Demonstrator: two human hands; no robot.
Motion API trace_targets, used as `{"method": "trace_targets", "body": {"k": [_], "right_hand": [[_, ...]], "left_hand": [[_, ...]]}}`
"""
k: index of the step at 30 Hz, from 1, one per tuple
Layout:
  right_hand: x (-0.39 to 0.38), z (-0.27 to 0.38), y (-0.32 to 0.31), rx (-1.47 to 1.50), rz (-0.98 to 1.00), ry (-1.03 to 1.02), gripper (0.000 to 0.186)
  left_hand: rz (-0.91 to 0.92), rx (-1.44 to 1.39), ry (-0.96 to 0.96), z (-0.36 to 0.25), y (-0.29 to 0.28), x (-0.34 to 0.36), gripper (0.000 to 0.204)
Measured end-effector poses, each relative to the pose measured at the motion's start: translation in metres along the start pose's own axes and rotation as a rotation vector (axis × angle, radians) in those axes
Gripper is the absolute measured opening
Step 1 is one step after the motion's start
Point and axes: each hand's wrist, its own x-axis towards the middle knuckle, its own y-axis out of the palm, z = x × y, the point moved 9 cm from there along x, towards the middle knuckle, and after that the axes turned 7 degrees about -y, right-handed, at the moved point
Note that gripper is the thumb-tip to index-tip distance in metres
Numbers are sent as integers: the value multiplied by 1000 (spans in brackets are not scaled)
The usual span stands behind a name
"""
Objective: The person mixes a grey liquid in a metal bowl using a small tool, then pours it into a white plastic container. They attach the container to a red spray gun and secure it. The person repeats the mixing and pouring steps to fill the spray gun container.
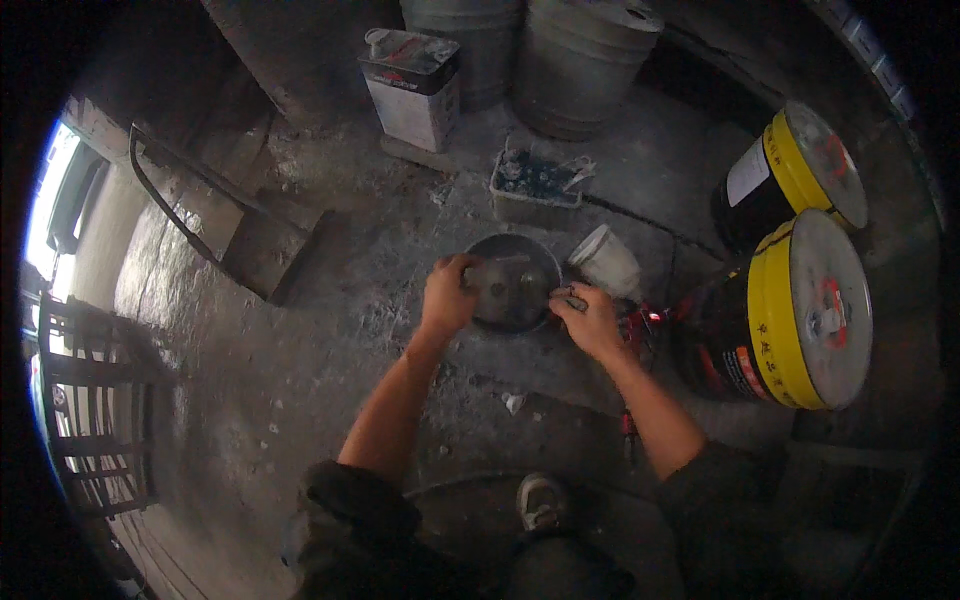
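A dark round pan sits on the floor at the middle, with a dark grey plate-like piece over or inside it; I cannot tell which. My left hand grips the left edge of this piece. At the pan's right side, my right hand has bent fingers closed at the edge, on something too dark to make out. A white bucket leans tilted just beyond my right hand, and red-and-black items lie partly behind that hand.
Two black-and-yellow drums stand at right. Behind are a rectangular tub, a metal can and large grey drums. A long-handled metal scoop lies at left, near slatted racks. My shoe is below.
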Motion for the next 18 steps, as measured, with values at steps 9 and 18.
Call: {"method": "trace_targets", "body": {"k": [9,18], "right_hand": [[-14,-11,14,611,0,328,17],[-3,2,23,552,93,302,20]], "left_hand": [[143,16,-204,16,8,-2,50],[62,21,-104,5,6,-2,58]]}}
